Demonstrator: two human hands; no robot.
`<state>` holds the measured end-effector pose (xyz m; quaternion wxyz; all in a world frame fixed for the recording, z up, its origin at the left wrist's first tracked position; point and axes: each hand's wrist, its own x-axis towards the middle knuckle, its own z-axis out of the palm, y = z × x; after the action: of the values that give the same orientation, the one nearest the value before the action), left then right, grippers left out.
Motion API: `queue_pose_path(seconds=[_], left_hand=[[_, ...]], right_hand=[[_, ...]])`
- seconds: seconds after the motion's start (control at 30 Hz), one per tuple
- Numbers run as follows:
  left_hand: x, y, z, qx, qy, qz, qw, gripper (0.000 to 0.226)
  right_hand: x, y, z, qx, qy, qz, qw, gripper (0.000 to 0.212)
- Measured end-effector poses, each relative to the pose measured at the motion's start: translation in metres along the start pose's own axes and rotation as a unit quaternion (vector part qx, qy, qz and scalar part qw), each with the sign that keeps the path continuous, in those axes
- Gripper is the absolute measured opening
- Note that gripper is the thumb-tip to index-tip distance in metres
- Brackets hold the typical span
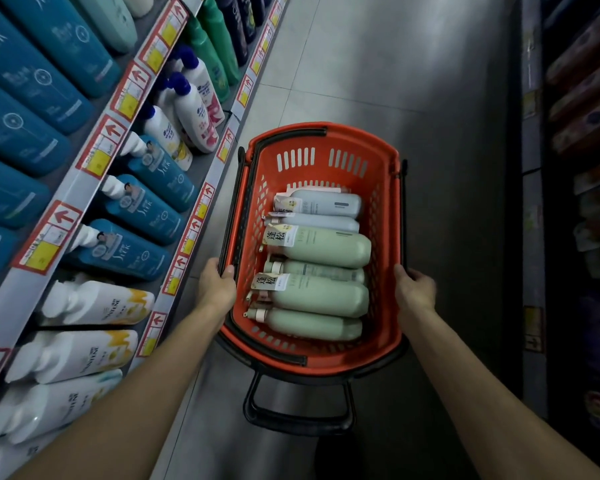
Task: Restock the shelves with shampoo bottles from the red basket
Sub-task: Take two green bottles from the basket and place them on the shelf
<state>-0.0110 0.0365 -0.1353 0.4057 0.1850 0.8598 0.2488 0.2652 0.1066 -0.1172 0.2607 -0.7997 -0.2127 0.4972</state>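
Gripping the red basket (391, 237) by both long sides, head view. My left hand (219, 289) curls round the left rim by the folded black handle (230, 216); my right hand (414, 289) wraps the right rim the same way.

Six shampoo bottles lie flat inside, packed side by side. Two grey-blue bottles (326, 204) are at the far end and four pale green bottles (326, 247) are nearer me. Every long axis runs across the basket, side to side. Caps point left, toward the shelves (94, 181); bases sit near the right wall. Paper tags hang at the necks.

On my left, shelves carry teal bottles (146, 209) and white bottles (94, 303). Grey tiled floor (395, 81) lies beyond the basket.
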Motion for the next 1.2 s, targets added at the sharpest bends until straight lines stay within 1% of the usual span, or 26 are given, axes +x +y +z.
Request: queue_pose_path(seconds=[0.17,0.3,0.4,0.63,0.97,1.1,1.2], left_hand=[[0.001,-0.002,-0.003,0.002,-0.011,0.001,1.0,0.043],[0.002,-0.011,-0.009,0.008,-0.024,0.012,1.0,0.039],[-0.006,-0.019,-0.014,0.031,-0.032,0.027,0.999,0.035],[-0.025,-0.046,-0.029,0.077,-0.045,0.039,0.995,0.042],[-0.07,-0.116,-0.06,0.065,-0.064,0.035,0.995,0.039],[-0.095,-0.142,-0.072,0.07,-0.063,0.026,0.995,0.038],[-0.107,-0.163,-0.08,0.059,-0.061,0.024,0.996,0.039]], right_hand=[[-0.007,0.006,-0.001,0.008,0.022,0.002,1.0,0.035],[-0.016,0.018,-0.005,0.005,0.03,0.011,0.999,0.036],[-0.028,0.031,-0.01,0.01,0.037,0.018,0.999,0.039],[-0.066,0.072,-0.023,0.04,0.053,0.039,0.997,0.036],[-0.119,0.14,-0.039,0.049,0.058,0.048,0.996,0.045],[-0.141,0.161,-0.044,0.039,0.06,0.05,0.996,0.043],[-0.154,0.176,-0.048,0.038,0.044,0.059,0.997,0.042]])
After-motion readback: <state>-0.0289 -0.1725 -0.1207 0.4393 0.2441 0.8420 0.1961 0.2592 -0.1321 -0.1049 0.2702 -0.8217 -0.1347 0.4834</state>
